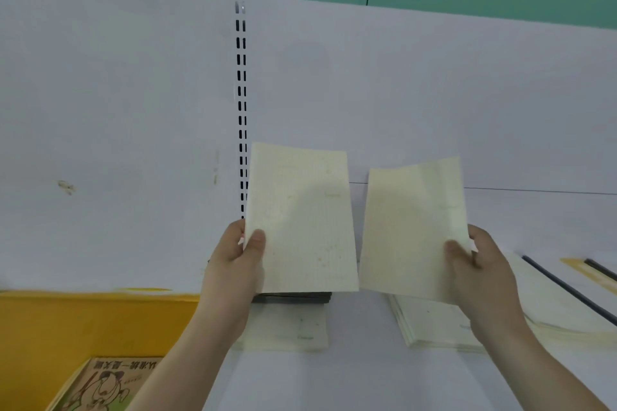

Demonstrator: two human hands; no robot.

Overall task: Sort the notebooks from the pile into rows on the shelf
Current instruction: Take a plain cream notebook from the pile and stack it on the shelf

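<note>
I hold two thin cream notebooks upright above the white shelf (367,377). My left hand (233,264) pinches the lower left edge of the left notebook (300,217), thumb on its front. My right hand (480,264) pinches the lower right edge of the right notebook (414,230). On the shelf below lie a cream notebook (287,330), a dark stack (293,298) behind it, a cream stack (434,327) under my right hand, and a wider cream pile (554,300) at the right.
The shelf's white back panel (434,93) rises behind, with a slotted upright (241,110) at its left edge. A yellow bin (83,320) at lower left holds a brown illustrated book (103,384). A dark rod (567,287) lies across the right pile.
</note>
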